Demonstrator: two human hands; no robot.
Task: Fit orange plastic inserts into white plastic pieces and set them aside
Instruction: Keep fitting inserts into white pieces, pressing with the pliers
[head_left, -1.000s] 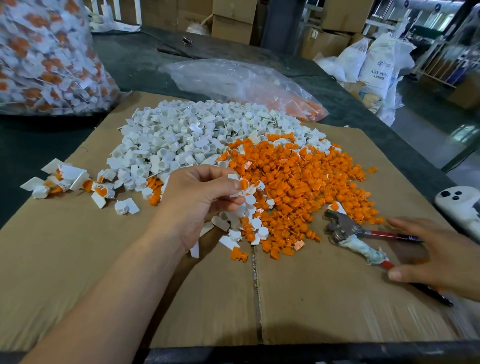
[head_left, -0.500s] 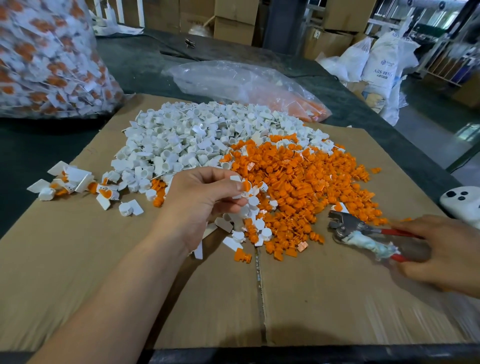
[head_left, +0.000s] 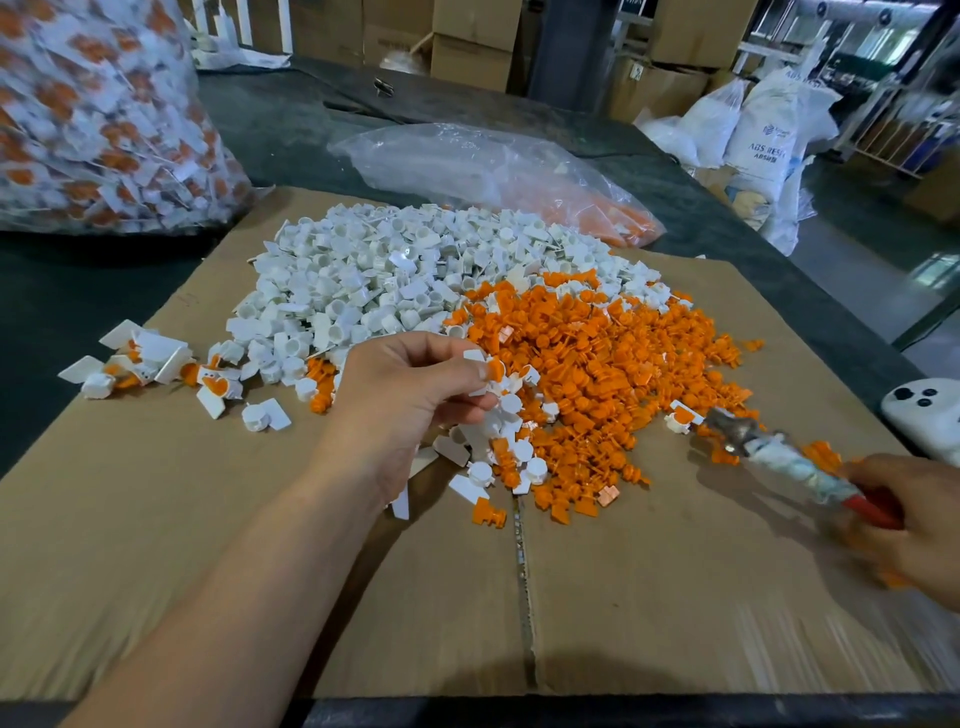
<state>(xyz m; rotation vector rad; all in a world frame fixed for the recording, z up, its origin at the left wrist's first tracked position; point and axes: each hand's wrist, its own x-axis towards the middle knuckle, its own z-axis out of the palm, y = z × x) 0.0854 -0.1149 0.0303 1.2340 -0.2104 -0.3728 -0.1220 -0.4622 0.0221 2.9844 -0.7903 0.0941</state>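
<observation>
Head view is showing your left hand (head_left: 410, 395) hovering over the middle of the cardboard sheet (head_left: 208, 519), where the two heaps are meeting. Its thumb and forefinger are pinching a white piece (head_left: 475, 356) with an orange insert (head_left: 496, 369) showing at its tip; the other fingers are curling loosely underneath. Whether the insert is fully seated, you cannot tell from here.

Your right hand (head_left: 914, 525) is coming in at four o'clock, blurred, with its fingers wrapping round the red handles of the pliers (head_left: 769, 447). The metal head of the pliers is pointing toward ten o'clock and sitting just beside the near edge of the orange pile (head_left: 597, 353). One handle is wearing a pale wrapping.

The white pile (head_left: 374, 280) is spreading from the centre toward eleven o'clock, touching and partly mixing with the orange pile at one to three o'clock. A small group of finished pieces (head_left: 140, 358) is lying apart at nine o'clock on the cardboard.

On the dark bench (head_left: 291, 130), a full clear bag of assembled parts (head_left: 93, 114) is standing at ten o'clock, and a slack plastic bag (head_left: 493, 171) holding some orange inserts is lying at twelve o'clock. A white device (head_left: 924, 410) is resting at three o'clock, beside the cardboard's edge.
</observation>
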